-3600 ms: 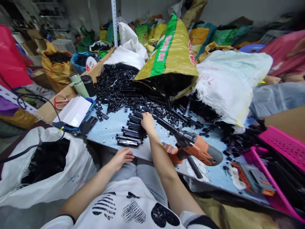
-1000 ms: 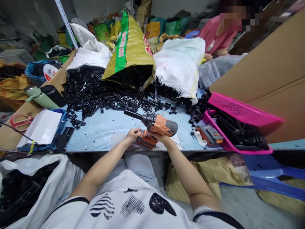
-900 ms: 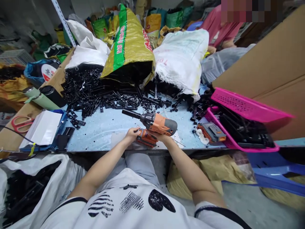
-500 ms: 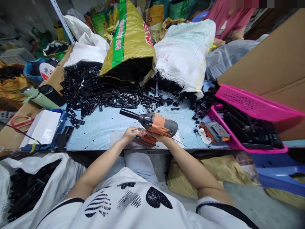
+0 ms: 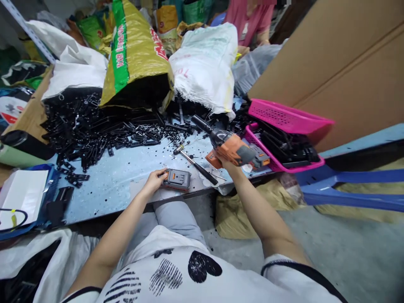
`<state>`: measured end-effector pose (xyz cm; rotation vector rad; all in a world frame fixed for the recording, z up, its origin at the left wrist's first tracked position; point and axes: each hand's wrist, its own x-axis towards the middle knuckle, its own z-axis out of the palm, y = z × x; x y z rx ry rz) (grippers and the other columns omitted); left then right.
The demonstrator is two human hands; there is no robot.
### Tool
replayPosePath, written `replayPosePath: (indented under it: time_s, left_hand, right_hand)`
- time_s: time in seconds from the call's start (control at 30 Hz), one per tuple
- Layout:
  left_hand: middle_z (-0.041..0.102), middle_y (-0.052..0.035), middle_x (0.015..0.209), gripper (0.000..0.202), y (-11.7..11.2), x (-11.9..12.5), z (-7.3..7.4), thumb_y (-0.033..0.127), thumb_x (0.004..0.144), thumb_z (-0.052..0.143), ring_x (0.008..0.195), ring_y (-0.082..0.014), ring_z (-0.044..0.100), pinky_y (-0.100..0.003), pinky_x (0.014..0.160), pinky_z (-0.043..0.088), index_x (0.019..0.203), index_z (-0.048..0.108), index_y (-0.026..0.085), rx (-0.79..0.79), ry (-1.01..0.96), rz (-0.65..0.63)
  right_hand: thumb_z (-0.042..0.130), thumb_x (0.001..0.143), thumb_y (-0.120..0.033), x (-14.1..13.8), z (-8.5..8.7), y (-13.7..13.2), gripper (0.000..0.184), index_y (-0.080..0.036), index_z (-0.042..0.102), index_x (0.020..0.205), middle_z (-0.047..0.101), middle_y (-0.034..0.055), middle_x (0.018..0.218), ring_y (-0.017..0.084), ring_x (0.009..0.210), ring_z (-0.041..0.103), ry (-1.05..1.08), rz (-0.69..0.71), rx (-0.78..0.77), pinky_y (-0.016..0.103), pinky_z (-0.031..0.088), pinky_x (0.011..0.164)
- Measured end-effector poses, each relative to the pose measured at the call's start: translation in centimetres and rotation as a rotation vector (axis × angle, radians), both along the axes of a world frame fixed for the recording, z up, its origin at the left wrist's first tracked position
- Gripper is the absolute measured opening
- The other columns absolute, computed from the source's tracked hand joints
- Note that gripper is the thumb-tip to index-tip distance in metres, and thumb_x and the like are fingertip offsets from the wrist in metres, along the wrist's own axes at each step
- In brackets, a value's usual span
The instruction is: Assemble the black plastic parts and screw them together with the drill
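**Drill lifted off its battery, nose up and to the left**

Drill [image 5: 232,147] sits in our right hand [image 5: 224,163], lifted clear of the blue tabletop [image 5: 126,176], with our fingers wrapped tight round the handle. Its long axis runs on a diagonal: the black nose points up and to the left, toward the white sack [image 5: 205,67], while the orange-and-grey rear end points down and to the right, toward the pink basket [image 5: 284,139]. Our left hand [image 5: 154,181] lies flat on the table near its front edge, fingers loosely curled against the left end of the grey battery pack [image 5: 178,179], touching it rather than gripping it. The pack lies on its side, well apart from the drill. Between the two, a black rod [image 5: 198,167] lies slantwise on the table. Behind it spreads a heap of black plastic parts [image 5: 94,126], spilling from the yellow-green sack [image 5: 135,59]. A person in a pink top [image 5: 249,19] sits beyond the sacks.
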<state>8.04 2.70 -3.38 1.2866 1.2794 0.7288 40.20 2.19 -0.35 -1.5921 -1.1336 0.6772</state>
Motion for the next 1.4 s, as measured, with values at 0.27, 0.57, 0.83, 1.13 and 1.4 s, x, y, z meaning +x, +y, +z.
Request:
replayPosePath:
  time_s: [0.27, 0.57, 0.83, 1.13, 1.4]
  left_hand:
    - [0.063, -0.0109, 0.12, 0.044, -0.3, -0.2, -0.2, 0.036, 0.083, 0.054, 0.112, -0.0223, 0.056, -0.036, 0.098, 0.041, 0.121, 0.06, 0.015, 0.118, 0.166, -0.071]
    - [0.052, -0.0131, 0.129, 0.069, -0.1, 1.9, 4.4, 0.053, 0.076, 0.061, 0.12, -0.0284, 0.046, -0.043, 0.101, 0.036, 0.133, 0.046, 0.019, 0.571, 0.505, -0.475]
    - [0.051, -0.0139, 0.128, 0.071, -0.2, 2.5, 4.8, 0.052, 0.074, 0.064, 0.118, -0.0295, 0.047, -0.042, 0.1, 0.037, 0.133, 0.046, 0.018, 0.594, 0.613, -0.635]
    - [0.049, -0.0133, 0.131, 0.064, -0.4, 2.4, 4.7, 0.045, 0.075, 0.065, 0.122, -0.0293, 0.044, -0.043, 0.101, 0.036, 0.132, 0.047, 0.02, 0.591, 0.632, -0.632]
    - [0.05, -0.013, 0.13, 0.064, -0.2, 2.4, 4.6, 0.044, 0.075, 0.065, 0.121, -0.0289, 0.044, -0.041, 0.101, 0.036, 0.131, 0.048, 0.02, 0.602, 0.641, -0.66]
  right_hand:
    - [0.068, 0.058, -0.053, 1.2, -2.0, 7.4, 0.049, -0.016, 0.061, 0.09, 0.066, 0.0084, 0.096, 0.024, 0.098, 0.059, 0.076, -0.131, 0.231, 0.037, 0.049, 0.088]
    - [0.067, 0.061, -0.052, 3.0, -2.8, 7.1, 0.046, -0.016, 0.061, 0.088, 0.067, 0.0075, 0.088, 0.023, 0.094, 0.057, 0.012, -0.118, 0.107, 0.035, 0.047, 0.084]
    - [0.061, 0.065, -0.055, 2.1, -3.5, 8.2, 0.049, -0.011, 0.063, 0.089, 0.067, 0.0092, 0.093, 0.022, 0.09, 0.057, 0.007, -0.157, 0.128, 0.032, 0.047, 0.081]
    - [0.059, 0.069, -0.045, 2.0, -3.5, 8.0, 0.04, -0.011, 0.064, 0.091, 0.068, 0.0108, 0.094, 0.023, 0.092, 0.06, -0.04, -0.241, 0.129, 0.034, 0.048, 0.082]
    - [0.062, 0.069, -0.035, 1.5, -0.8, 11.8, 0.037, -0.012, 0.065, 0.098, 0.069, 0.0078, 0.091, 0.021, 0.084, 0.061, -0.23, -0.101, -0.001, 0.031, 0.047, 0.079]
